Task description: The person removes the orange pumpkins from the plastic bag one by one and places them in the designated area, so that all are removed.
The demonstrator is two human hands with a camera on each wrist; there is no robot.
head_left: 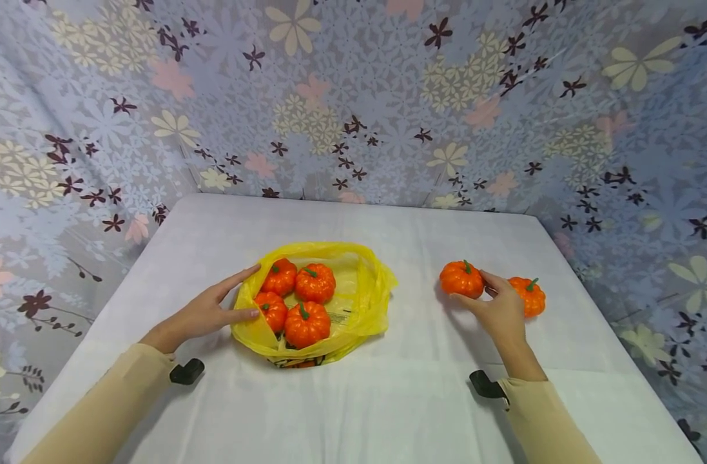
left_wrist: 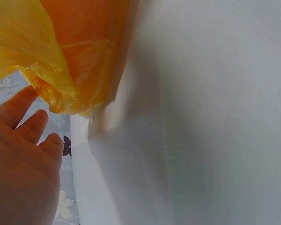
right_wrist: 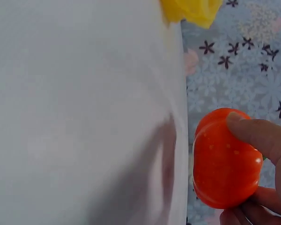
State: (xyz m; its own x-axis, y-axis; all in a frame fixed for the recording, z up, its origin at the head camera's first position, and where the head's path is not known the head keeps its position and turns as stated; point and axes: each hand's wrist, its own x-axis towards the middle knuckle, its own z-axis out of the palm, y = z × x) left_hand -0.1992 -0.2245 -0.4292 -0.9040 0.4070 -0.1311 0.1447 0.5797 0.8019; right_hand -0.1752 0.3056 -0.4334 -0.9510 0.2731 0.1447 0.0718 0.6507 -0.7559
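Note:
A yellow plastic bag (head_left: 376, 299) lies with its mouth spread, and several small orange pumpkins (head_left: 308, 324) with green stems sit in its left part. At the bag's left rim is my left hand (head_left: 211, 309), thumb and forefinger wide apart and extended, the thumb overlapping the rim beside a pumpkin. In the left wrist view its other fingers (left_wrist: 33, 126) reach up to the crumpled bag edge. My right hand (head_left: 501, 312) grips another orange pumpkin (right_wrist: 227, 161) between thumb and fingers, raised over the table. Partly hidden behind that hand is one more pumpkin (head_left: 530, 298).
A white cloth covers the table (head_left: 388, 406). Flowered fabric (head_left: 353, 129) hangs behind the table and along both sides. Black wrist mounts (head_left: 187, 372) stick out from the beige sleeves.

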